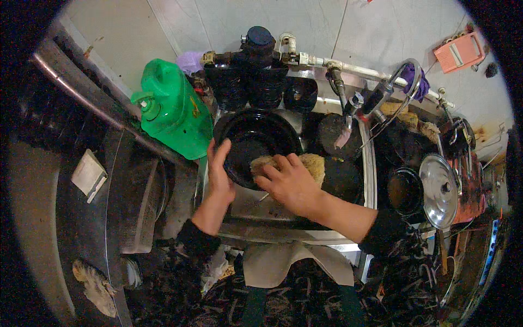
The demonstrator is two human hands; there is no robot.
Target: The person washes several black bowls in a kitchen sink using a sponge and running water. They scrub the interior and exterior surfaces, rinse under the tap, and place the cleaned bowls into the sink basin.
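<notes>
A round black bowl (261,126) is tilted over the metal sink (249,206). My left hand (220,175) grips its left rim, thumb on the near side. In my right hand (290,184) is a yellowish-brown scrubbing cloth or sponge (314,165), pressed against the bowl's lower right inside. Stacks of black bowls (265,88) stand behind the sink, beside a smaller black bowl (300,96). To the right, the faucet's spout (344,137) hangs over dark round items in the sink.
A green plastic jug (175,110) stands left of the sink. Pipes (359,71) run along the tiled wall. Right of the sink are a dark pot (404,191), a shiny metal lid (439,191) and a purple cloth (416,83). The sink's front edge (286,236) lies near my body.
</notes>
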